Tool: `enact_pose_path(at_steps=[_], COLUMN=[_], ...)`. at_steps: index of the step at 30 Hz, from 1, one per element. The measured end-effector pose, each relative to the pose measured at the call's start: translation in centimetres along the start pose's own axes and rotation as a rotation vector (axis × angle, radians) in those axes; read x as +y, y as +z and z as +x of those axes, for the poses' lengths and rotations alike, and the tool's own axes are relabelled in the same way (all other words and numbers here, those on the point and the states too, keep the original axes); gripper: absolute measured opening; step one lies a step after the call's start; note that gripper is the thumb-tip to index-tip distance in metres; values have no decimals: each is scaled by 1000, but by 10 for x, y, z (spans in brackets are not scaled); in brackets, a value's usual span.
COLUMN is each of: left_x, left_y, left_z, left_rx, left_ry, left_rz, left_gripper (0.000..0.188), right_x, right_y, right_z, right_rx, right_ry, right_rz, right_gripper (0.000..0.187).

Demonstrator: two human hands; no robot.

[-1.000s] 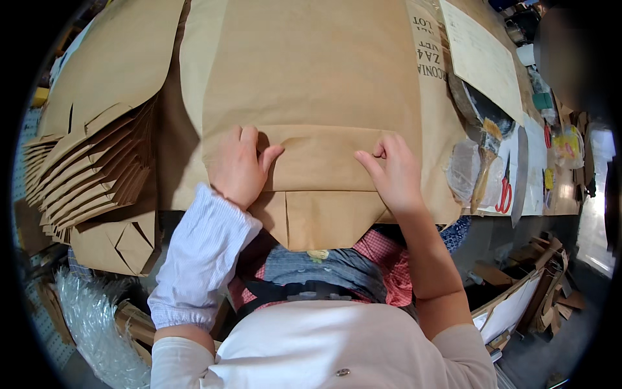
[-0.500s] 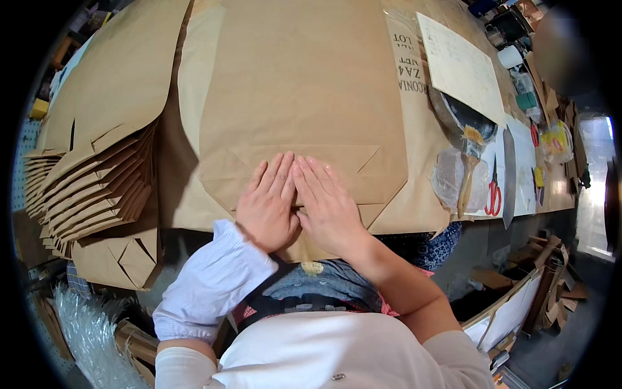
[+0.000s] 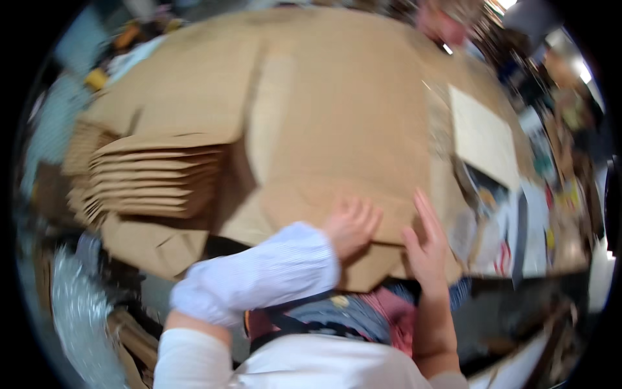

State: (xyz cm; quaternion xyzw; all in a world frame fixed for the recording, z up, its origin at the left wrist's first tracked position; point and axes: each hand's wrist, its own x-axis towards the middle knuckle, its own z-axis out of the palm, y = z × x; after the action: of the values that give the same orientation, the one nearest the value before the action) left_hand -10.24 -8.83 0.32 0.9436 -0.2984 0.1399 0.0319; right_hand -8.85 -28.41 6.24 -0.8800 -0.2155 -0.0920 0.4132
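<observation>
A large brown kraft paper bag lies flat on the table in front of me, its folded bottom end nearest my body. My left hand, in a striped light-blue sleeve cover, rests on that folded end; its fingers lie on the paper, blurred, and its thumb is hidden. At the bag's right near corner is my right hand, with fingers stretched out and thumb apart, holding nothing. Whether the right hand touches the paper is unclear. To the left stands a thick stack of folded brown paper bags.
On the right lie a pale board, red-handled scissors and a long grey blade. Clear plastic strands stand at the lower left. A blurred pinkish shape is beyond the far table edge.
My hands, side by side on the bag's fold before, have come apart: the right has moved to the right near corner. The whole view has swung and blurred.
</observation>
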Motion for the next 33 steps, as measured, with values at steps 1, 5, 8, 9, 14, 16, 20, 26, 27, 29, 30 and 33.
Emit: enact_pose_path(at_steps=[1, 5, 8, 9, 14, 16, 20, 26, 27, 29, 30, 33], left_x=[-9, -93, -173, -201, -285, -301, -310, -296, -307, -259, -242, -151], left_y=[1, -67, -114, -128, -227, -227, -190, -200, -212, -210, -201, -126], left_z=[28, 22, -12, -31, -105, -146, -194, -173, -186, -154, -159, -131], left_rx=[-419, -465, -375, -221, -144, -185, -187, -242, -380, -474, 23, 1], left_ry=[-41, -33, -28, -54, -385, -444, -467, -735, -771, -924, -423, -518], left_rz=[-77, 138, 391, 443, 426, 412, 231, 120, 162, 667, 948, 15], left_gripper=[46, 11, 8, 5, 16, 21, 18, 45, 46, 62, 63, 44], right_x=[9, -15, -20, -13, 1, -3, 0, 19, 20, 21, 22, 52], right_y=[0, 8, 11, 11, 22, 26, 27, 26, 29, 15, 9, -1], right_z=[1, 14, 11, 8, -3, -2, 0, -4, -3, -6, -3, 7], right_rx=[-17, -88, -132, -145, -205, -223, -271, -278, -285, -258, -221, -197], right_ry=[11, -98, -82, -86, -47, -55, -46, -53, -43, 74, 149, 59], right_rz=[27, 4, -7, 17, 63, 78, 51, 21, 69, 97, 121, -243], right_gripper=[49, 37, 31, 29, 25, 23, 22, 25, 27, 33, 38, 43])
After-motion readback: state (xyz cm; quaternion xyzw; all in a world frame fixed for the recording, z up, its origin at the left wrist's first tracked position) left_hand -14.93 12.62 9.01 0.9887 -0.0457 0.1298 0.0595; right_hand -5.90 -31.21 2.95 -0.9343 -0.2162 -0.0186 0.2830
